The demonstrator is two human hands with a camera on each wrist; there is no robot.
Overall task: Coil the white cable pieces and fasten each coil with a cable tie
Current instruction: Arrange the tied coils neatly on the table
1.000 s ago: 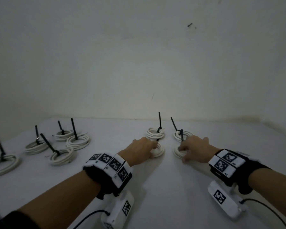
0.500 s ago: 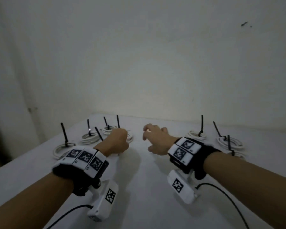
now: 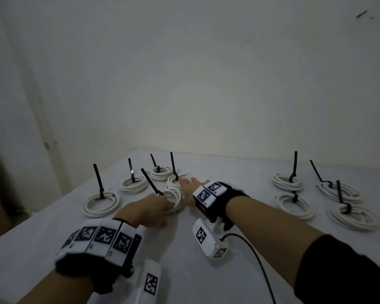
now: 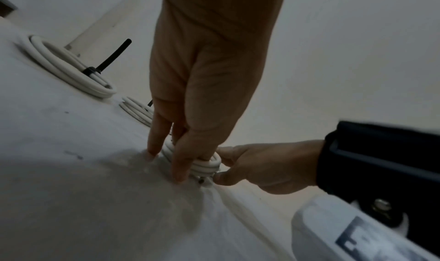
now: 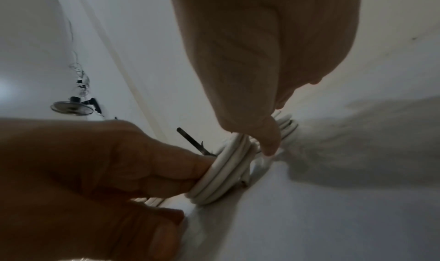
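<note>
Both hands have swung over to the counter's far-left coils. Head view: left hand (image 3: pixel 150 207) clamps a tied coil (image 3: pixel 173 199). Right-wrist view: right hand (image 5: pixel 257 76), fingers apart, touches it; hasty tugging could loosen loops

Your left hand (image 3: pixel 150 208) grips a tied coil (image 3: pixel 173 199) | your right hand (image 3: pixel 190 189) rests beside it | four tied coils (image 3: pixel 294 204) lie well right on the tabletop (image 3: pixel 206 281)

Both hands meet at one coil (image 3: pixel 173 199) on the tabletop (image 3: pixel 250 249). Four coils (image 3: pixel 134 184) lie left and behind the grip. Four more (image 3: pixel 294 206) lie well right.
</note>
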